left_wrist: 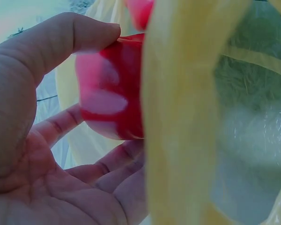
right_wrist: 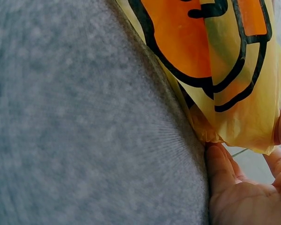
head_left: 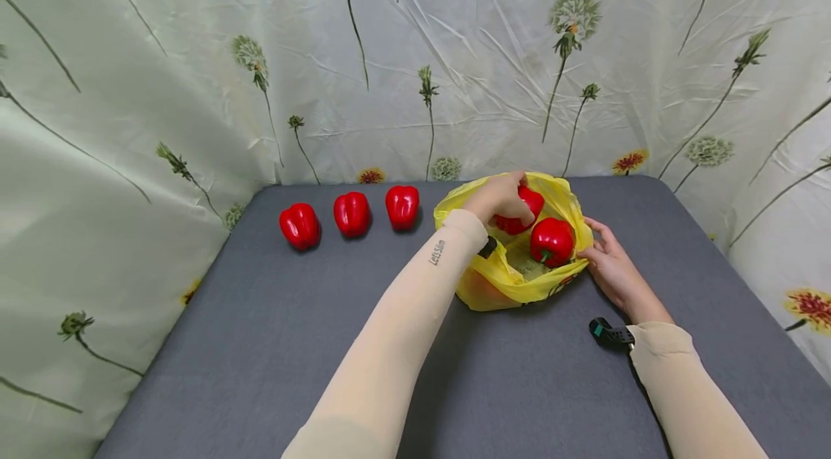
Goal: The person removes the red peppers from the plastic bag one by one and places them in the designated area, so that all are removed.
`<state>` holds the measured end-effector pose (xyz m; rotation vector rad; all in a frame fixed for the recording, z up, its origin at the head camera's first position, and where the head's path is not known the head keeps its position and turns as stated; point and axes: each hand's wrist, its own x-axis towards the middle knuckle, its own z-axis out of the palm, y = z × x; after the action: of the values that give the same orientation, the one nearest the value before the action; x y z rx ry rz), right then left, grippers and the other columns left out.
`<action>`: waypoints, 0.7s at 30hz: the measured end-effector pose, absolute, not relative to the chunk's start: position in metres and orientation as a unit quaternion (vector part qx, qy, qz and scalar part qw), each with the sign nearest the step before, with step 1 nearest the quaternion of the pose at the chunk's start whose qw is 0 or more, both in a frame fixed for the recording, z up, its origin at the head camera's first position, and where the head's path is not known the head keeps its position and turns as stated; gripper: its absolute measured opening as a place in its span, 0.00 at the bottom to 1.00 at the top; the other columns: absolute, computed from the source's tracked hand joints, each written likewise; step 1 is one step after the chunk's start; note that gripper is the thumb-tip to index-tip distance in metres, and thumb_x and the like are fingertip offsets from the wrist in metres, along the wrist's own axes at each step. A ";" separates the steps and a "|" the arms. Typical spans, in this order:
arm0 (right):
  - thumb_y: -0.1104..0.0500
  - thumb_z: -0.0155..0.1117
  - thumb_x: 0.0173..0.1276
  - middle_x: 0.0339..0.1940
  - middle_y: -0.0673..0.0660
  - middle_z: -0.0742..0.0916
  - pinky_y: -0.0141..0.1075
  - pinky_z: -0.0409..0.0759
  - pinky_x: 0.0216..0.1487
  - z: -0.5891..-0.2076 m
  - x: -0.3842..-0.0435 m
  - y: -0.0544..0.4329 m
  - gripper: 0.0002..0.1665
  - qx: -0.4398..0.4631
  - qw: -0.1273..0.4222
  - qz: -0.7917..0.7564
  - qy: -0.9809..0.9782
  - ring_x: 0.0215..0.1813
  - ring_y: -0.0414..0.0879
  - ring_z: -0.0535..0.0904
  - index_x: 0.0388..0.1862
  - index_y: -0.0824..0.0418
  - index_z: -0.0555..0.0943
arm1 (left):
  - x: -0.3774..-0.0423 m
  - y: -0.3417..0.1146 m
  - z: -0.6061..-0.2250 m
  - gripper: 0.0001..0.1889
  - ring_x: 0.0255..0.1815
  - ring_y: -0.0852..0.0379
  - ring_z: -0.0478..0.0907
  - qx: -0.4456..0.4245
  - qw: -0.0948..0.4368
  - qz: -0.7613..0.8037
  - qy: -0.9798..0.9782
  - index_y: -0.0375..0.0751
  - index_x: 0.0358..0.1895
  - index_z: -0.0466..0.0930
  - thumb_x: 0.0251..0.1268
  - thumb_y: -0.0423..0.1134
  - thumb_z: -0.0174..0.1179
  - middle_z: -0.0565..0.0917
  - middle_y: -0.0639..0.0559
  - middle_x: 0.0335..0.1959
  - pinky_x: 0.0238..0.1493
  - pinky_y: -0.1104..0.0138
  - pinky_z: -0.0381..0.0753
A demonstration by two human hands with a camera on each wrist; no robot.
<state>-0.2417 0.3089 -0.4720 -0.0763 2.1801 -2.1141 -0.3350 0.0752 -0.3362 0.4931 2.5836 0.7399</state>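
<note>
A yellow plastic bag [head_left: 496, 291] stands with its mouth spread wide on the table. Reaching into it, my left hand [head_left: 501, 197] grips a red bell pepper [head_left: 534, 200], thumb on top and fingers round its side in the left wrist view. Part of that pepper [left_wrist: 107, 89] is hidden behind a fold of yellow plastic. Another red bell pepper [head_left: 552, 241] lies in the bag, stem toward me. At the bag's right side, my right hand [head_left: 617, 271] holds the rim between thumb and fingers. Orange and black print shows on the bag [right_wrist: 248, 112] in the right wrist view.
Three more red bell peppers, a left one [head_left: 300, 226], a middle one [head_left: 352, 214] and a right one [head_left: 402, 208], stand in a row left of the bag. The dark grey table [head_left: 260, 343] meets a flower-print curtain [head_left: 195, 84] behind and at both sides.
</note>
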 end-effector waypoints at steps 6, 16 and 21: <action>0.69 0.48 0.83 0.60 0.37 0.77 0.19 0.76 0.57 -0.473 -0.241 0.309 0.38 -0.022 0.050 -0.693 0.719 0.58 0.25 0.76 0.86 0.50 0.51 | -0.335 0.068 -0.332 0.36 0.53 0.51 0.81 0.168 0.216 0.305 0.912 0.54 0.74 0.67 0.63 0.39 0.72 0.79 0.48 0.64 0.44 0.55 0.93; 0.67 0.49 0.84 0.60 0.37 0.76 0.19 0.75 0.58 -0.473 -0.241 0.309 0.39 -0.026 0.052 -0.687 0.724 0.59 0.24 0.75 0.87 0.51 0.49 | -0.330 0.056 -0.317 0.33 0.53 0.50 0.81 0.187 0.201 0.354 0.894 0.54 0.70 0.70 0.63 0.39 0.73 0.79 0.49 0.65 0.34 0.60 0.91; 0.68 0.49 0.84 0.57 0.36 0.77 0.19 0.75 0.57 -0.472 -0.242 0.309 0.40 -0.028 0.052 -0.688 0.723 0.58 0.25 0.75 0.87 0.52 0.49 | -0.327 0.044 -0.306 0.34 0.57 0.48 0.81 0.201 0.189 0.357 0.892 0.54 0.73 0.67 0.65 0.40 0.72 0.77 0.48 0.69 0.41 0.57 0.93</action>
<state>-0.2416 0.3088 -0.4719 -0.0866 2.1999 -2.0926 -0.3270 0.0441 -0.3056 0.5664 2.5088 1.0034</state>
